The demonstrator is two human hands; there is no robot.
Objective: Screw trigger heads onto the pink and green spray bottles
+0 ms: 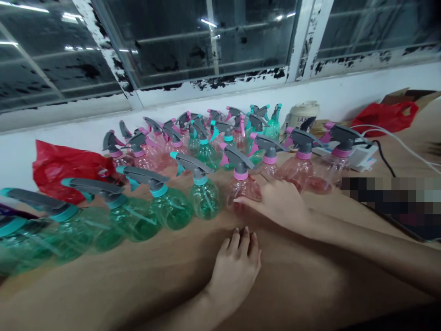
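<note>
Several small plastic spray bottles with grey triggers stand in rows on a brown table (310, 280). My right hand (279, 200) reaches in from the right and curls round the base of a pink spray bottle (243, 186) in the front row. My left hand (237, 266) lies flat on the table just in front of it, fingers stretched out, holding nothing. A green spray bottle (205, 195) stands to the left of the pink one, with more green ones (168, 204) further left.
Behind the bottles runs a white wall under dark windows. A red plastic bag (65, 168) lies at the left, another red bag (386, 117) at the far right. A white power strip (361, 156) with cables and a white tub (303, 112) sit at the back right.
</note>
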